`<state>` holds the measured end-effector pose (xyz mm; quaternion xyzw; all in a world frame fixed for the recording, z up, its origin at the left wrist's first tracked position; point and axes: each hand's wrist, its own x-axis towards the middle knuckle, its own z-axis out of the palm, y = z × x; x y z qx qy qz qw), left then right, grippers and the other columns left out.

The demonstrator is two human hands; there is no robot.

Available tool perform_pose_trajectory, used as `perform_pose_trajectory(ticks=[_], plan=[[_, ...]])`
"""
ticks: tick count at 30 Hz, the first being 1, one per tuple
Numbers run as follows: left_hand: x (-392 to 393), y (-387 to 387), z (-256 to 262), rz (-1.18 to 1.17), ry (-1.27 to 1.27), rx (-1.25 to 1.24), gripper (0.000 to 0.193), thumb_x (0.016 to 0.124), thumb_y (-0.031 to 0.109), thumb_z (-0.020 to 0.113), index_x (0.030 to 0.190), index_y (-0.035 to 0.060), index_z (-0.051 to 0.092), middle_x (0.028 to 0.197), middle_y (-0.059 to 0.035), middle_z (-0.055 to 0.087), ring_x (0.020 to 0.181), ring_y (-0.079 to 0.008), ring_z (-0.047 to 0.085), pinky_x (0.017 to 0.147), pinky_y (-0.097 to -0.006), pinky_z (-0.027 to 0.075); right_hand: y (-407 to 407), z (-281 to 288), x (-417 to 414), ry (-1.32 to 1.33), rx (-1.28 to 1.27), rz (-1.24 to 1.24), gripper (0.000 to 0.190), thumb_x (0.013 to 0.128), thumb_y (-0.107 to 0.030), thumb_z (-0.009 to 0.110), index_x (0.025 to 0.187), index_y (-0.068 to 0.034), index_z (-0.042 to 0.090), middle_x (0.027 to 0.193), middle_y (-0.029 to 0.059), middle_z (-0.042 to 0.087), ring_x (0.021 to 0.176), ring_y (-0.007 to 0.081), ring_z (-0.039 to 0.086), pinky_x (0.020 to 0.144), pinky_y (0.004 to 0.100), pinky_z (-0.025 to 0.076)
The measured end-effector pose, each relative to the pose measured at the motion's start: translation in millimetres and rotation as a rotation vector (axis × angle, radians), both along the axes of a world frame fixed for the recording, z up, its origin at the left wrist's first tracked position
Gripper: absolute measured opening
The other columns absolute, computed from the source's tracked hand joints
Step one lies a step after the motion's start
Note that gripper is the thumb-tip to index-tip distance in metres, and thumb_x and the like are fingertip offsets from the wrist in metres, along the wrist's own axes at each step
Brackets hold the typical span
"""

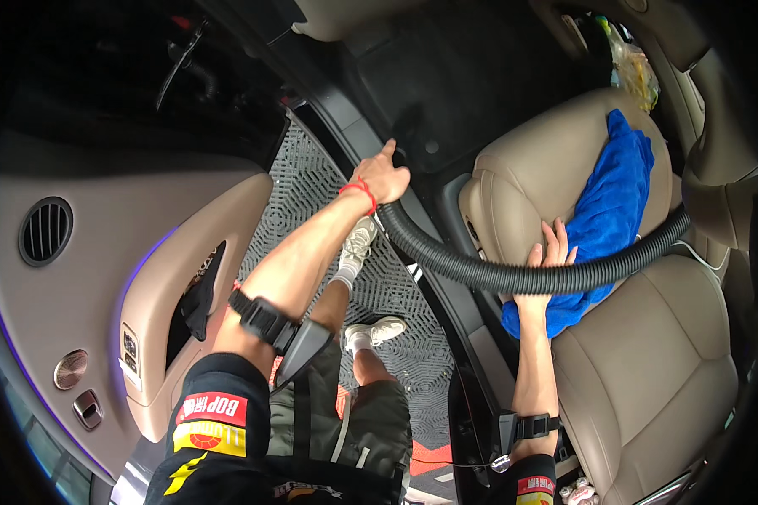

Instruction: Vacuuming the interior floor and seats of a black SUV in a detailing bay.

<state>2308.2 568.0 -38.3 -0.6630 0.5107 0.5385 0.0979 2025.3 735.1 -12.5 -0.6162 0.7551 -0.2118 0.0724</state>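
Observation:
My left hand [382, 173] is over the sill of the open car door, with the index finger stretched forward; it is at the near end of a ribbed black vacuum hose [511, 278], and the palm side is hidden. The hose bends across the beige leather seat [530, 151] and runs off to the right behind the backrest. My right hand [548, 255] rests beside a crumpled blue microfiber towel [613, 189], with fingers spread at its edge and the hose crossing over the hand. Whether the right hand grips the towel is not plain.
At the left stands the open door panel [88, 297] with an armrest, an air vent and switches. A dark floor mat [442, 95] lies in the footwell. Plastic-wrapped items [635, 69] are beyond the seat. Grey grating [398, 360] forms the floor under my feet.

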Motion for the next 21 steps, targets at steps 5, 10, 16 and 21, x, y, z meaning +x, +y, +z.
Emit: perform_pose_trajectory(ticks=[5,10,16,21], plan=[[-2.0,46.3,-7.1,-0.269,0.053,0.056,0.081,0.083,0.035,0.058,0.154,0.0075,0.030,0.137,-0.0252,0.055,0.131,-0.0357,0.051,0.112,-0.0336,0.038,2.0,8.0,8.6,0.000,0.079,-0.041,0.039,0.094,-0.016,0.047,0.130,-0.006,0.058,0.146,0.0146,0.047,0.141,0.0308,0.038,0.119,0.0555,0.012],[3.6,51.2,4.0,-0.180,0.081,0.025,0.073,0.086,0.034,0.057,0.149,0.0041,0.039,0.137,-0.0245,0.055,0.132,-0.0350,0.050,0.114,-0.0336,0.036,0.6,11.8,11.5,-0.012,0.075,-0.035,0.039,0.094,-0.015,0.047,0.129,-0.004,0.058,0.146,0.0153,0.047,0.141,0.0305,0.038,0.119,0.0542,0.010],[20.0,28.8,19.8,-0.112,0.120,0.032,0.067,0.087,0.035,0.057,0.144,0.0017,0.046,0.133,-0.0239,0.059,0.129,-0.0317,0.053,0.111,-0.0335,0.039,-1.4,12.2,9.7,-0.007,0.081,-0.031,0.040,0.093,-0.014,0.047,0.131,-0.004,0.057,0.146,0.0159,0.046,0.141,0.0306,0.038,0.119,0.0539,0.010],[-5.3,55.3,18.5,-0.253,0.044,-0.008,0.067,0.090,0.034,0.055,0.148,0.0052,0.041,0.135,-0.0240,0.057,0.129,-0.0362,0.052,0.110,-0.0378,0.039,2.7,1.7,8.9,-0.019,0.089,-0.041,0.040,0.093,-0.015,0.047,0.131,-0.005,0.057,0.147,0.0148,0.047,0.141,0.0297,0.038,0.119,0.0530,0.009]])
